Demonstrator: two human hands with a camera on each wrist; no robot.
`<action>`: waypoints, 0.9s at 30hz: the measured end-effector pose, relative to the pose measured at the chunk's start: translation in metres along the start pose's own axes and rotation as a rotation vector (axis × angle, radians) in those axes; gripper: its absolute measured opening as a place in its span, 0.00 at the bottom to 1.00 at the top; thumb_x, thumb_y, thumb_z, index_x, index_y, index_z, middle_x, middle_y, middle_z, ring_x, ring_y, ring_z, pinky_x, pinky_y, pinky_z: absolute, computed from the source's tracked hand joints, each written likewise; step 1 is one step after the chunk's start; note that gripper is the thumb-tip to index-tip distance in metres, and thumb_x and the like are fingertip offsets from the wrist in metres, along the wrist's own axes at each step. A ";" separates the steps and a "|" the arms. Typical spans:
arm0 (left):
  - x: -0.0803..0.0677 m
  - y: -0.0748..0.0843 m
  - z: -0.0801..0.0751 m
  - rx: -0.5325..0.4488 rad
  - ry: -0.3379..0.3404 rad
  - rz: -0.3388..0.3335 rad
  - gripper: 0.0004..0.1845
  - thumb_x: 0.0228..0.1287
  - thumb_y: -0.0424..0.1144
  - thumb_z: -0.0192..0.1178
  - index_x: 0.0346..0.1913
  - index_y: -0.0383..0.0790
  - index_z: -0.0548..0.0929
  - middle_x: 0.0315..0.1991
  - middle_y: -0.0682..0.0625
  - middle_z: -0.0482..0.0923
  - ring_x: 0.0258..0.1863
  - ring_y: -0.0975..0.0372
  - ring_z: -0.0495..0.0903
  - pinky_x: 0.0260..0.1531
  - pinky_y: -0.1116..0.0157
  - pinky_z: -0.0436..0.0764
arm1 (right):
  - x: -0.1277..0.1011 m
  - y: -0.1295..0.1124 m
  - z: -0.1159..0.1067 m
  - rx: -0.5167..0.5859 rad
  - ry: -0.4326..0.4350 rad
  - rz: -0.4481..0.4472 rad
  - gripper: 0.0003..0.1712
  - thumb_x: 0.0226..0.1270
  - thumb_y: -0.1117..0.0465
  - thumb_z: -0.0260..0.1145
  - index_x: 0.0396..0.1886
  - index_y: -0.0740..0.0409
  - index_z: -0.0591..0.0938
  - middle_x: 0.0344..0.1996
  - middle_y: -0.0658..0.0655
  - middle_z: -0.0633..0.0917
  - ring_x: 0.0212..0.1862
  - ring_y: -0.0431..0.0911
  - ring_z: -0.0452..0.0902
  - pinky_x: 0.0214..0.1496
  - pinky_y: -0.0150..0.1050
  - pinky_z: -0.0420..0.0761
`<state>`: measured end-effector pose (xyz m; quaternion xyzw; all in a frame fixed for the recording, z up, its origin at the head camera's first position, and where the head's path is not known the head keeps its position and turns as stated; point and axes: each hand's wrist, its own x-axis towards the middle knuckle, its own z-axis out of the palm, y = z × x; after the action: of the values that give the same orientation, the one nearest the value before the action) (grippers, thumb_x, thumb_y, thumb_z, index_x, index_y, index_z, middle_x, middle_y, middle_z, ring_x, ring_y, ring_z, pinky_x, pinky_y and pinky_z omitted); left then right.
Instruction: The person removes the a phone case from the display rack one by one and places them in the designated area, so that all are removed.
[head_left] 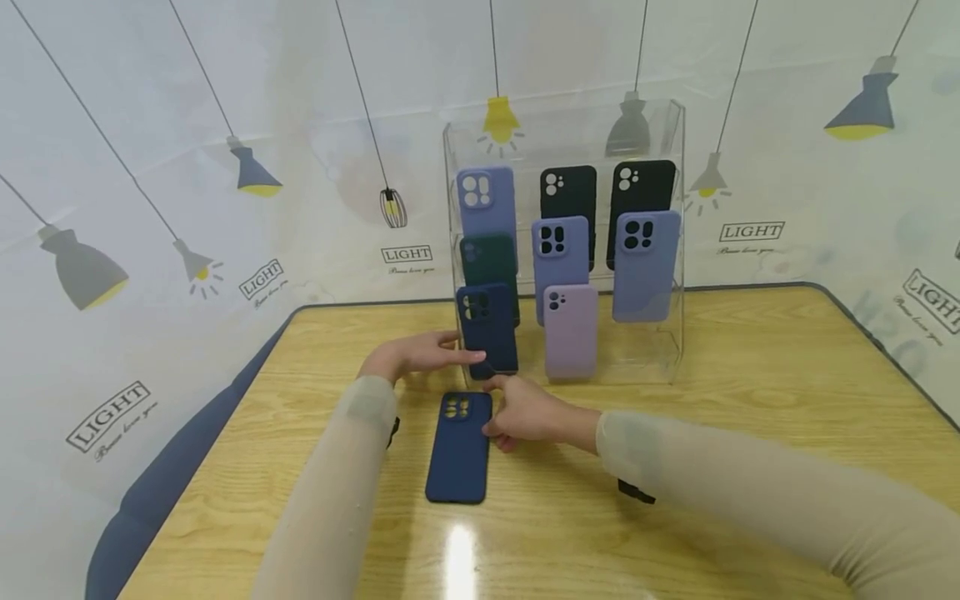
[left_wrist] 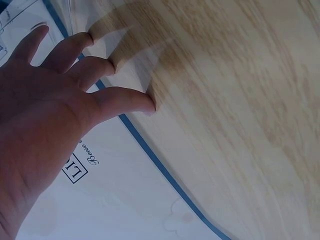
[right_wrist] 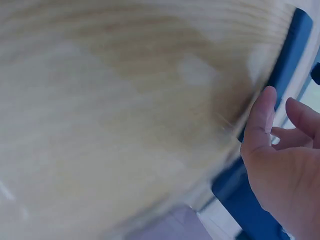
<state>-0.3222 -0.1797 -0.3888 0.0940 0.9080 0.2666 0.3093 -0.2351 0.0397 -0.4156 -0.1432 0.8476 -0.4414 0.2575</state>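
A navy phone case (head_left: 458, 458) lies flat on the table, its camera cutouts toward the acrylic display stand (head_left: 630, 354). Beside its right edge is my right hand (head_left: 525, 410), fingers loosely bent; in the right wrist view the thumb (right_wrist: 260, 120) overlaps the case (right_wrist: 290, 55). My left hand (head_left: 426, 352) is at the stand's lower left corner, one fingertip overlapping another navy case (head_left: 491, 333) that leans on the bottom tier. The left wrist view shows the left hand's fingers (left_wrist: 92, 70) spread, with nothing between them.
Behind the navy case on the stand, a dark green case (head_left: 487, 258) and a periwinkle case (head_left: 498, 200) rise in steps. To the right are a lilac case (head_left: 573, 342), two more periwinkle cases (head_left: 648, 283) and two black cases (head_left: 577, 196). A lamp-print backdrop (head_left: 315, 167) borders the wooden table (head_left: 750, 400).
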 end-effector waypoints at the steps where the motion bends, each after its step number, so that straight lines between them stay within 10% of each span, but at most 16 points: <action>1: 0.000 0.000 0.000 0.000 0.000 -0.002 0.60 0.63 0.80 0.57 0.88 0.52 0.49 0.89 0.45 0.48 0.87 0.45 0.50 0.83 0.38 0.57 | -0.002 -0.003 -0.003 -0.026 -0.007 -0.009 0.43 0.67 0.68 0.76 0.79 0.65 0.68 0.29 0.59 0.91 0.27 0.47 0.89 0.33 0.39 0.90; 15: 0.000 0.000 -0.002 -0.018 -0.025 -0.012 0.61 0.63 0.80 0.58 0.89 0.52 0.47 0.89 0.45 0.46 0.87 0.45 0.50 0.82 0.36 0.58 | -0.043 -0.059 -0.086 -0.293 0.029 -0.114 0.42 0.71 0.59 0.76 0.80 0.56 0.69 0.38 0.58 0.92 0.33 0.45 0.88 0.43 0.42 0.91; 27: 0.002 -0.004 -0.002 -0.021 -0.024 0.009 0.60 0.63 0.81 0.58 0.89 0.55 0.47 0.89 0.47 0.45 0.88 0.45 0.48 0.84 0.37 0.56 | -0.066 -0.045 -0.160 -0.354 0.207 -0.138 0.40 0.75 0.56 0.73 0.81 0.50 0.67 0.45 0.62 0.94 0.39 0.50 0.91 0.45 0.44 0.91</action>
<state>-0.3250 -0.1829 -0.3904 0.0980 0.9010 0.2764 0.3198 -0.2696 0.1528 -0.2819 -0.1977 0.9219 -0.3147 0.1092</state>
